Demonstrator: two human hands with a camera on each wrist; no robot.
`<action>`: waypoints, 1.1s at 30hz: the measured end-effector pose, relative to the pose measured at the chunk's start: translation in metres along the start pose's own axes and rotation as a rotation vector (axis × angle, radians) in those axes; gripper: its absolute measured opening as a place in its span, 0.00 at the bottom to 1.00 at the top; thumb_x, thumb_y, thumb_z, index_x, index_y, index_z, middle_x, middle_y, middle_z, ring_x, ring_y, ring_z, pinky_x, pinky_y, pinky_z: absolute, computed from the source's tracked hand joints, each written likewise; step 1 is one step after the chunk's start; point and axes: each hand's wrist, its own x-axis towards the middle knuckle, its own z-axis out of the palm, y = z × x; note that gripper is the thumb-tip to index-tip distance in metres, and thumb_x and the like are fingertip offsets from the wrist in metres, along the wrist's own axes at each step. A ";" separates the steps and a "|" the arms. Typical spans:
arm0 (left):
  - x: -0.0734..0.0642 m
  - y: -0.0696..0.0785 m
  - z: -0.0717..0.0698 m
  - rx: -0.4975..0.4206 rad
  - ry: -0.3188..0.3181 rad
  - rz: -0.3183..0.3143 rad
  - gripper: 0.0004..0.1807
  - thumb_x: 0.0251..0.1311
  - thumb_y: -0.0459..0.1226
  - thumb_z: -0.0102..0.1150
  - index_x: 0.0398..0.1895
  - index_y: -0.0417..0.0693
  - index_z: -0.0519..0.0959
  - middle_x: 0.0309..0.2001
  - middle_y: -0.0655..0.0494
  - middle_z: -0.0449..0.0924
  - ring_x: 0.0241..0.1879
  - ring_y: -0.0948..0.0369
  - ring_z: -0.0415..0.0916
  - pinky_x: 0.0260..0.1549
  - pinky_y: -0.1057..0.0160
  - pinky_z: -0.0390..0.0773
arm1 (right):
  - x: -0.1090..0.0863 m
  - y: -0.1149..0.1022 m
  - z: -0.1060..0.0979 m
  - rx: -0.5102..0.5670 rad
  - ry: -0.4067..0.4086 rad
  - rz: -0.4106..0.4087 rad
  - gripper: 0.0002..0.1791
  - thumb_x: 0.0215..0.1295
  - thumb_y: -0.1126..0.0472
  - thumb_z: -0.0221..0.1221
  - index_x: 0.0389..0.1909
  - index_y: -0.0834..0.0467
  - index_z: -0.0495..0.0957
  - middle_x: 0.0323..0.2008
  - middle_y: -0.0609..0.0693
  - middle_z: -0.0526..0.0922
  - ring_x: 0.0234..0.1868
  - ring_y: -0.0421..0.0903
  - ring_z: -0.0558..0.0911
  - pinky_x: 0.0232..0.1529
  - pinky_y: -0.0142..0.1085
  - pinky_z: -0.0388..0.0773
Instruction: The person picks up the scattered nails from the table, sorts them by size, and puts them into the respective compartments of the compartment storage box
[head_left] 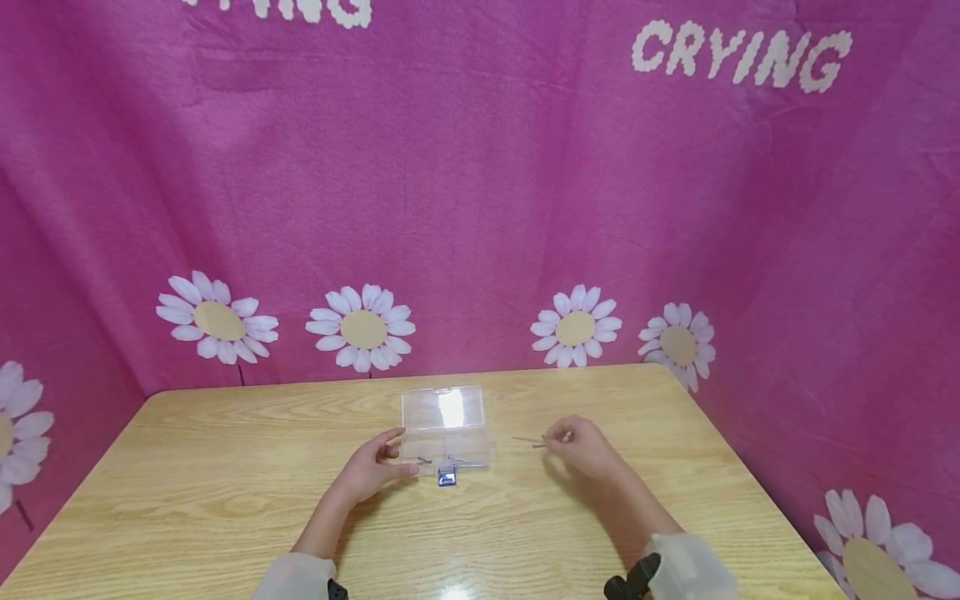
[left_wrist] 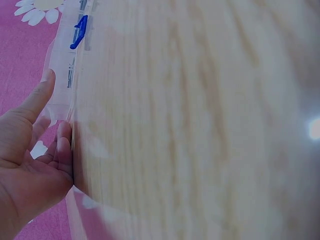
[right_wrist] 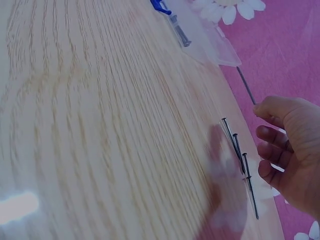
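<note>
A clear plastic box (head_left: pixel 444 446) stands on the table with its lid (head_left: pixel 427 408) tipped back. Several nails (head_left: pixel 468 462) lie inside, behind a blue latch (head_left: pixel 447 477) at the front. My left hand (head_left: pixel 372 468) holds the box by its left end, thumb (left_wrist: pixel 42 95) at the front wall and a finger by the rear. To the right of the box, my right hand (head_left: pixel 587 448) pinches one long nail (right_wrist: pixel 246 85) between thumb and forefinger, its point toward the box. Below that hand several loose nails (right_wrist: pixel 235 142) lie on the wood, partly hidden in the head view.
The light wooden table (head_left: pixel 225 467) reaches back to a pink cloth (head_left: pixel 465 208) printed with daisies and white letters. Dark straps (head_left: pixel 633 577) sit on the wrists over pale sleeves.
</note>
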 end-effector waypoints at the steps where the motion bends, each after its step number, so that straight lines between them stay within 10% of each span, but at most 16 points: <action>1: 0.000 0.000 0.000 -0.001 0.000 0.001 0.39 0.49 0.44 0.69 0.66 0.50 0.65 0.50 0.46 0.73 0.47 0.54 0.67 0.48 0.55 0.70 | 0.000 -0.001 0.000 -0.008 0.002 -0.007 0.06 0.60 0.65 0.59 0.35 0.64 0.80 0.32 0.53 0.79 0.29 0.41 0.71 0.29 0.32 0.70; 33: 0.002 -0.001 0.000 0.016 0.004 0.011 0.39 0.49 0.44 0.69 0.66 0.48 0.66 0.48 0.48 0.73 0.45 0.55 0.67 0.44 0.58 0.69 | 0.007 -0.034 0.027 0.008 -0.042 0.021 0.04 0.63 0.62 0.57 0.34 0.58 0.79 0.33 0.49 0.78 0.33 0.42 0.71 0.33 0.34 0.69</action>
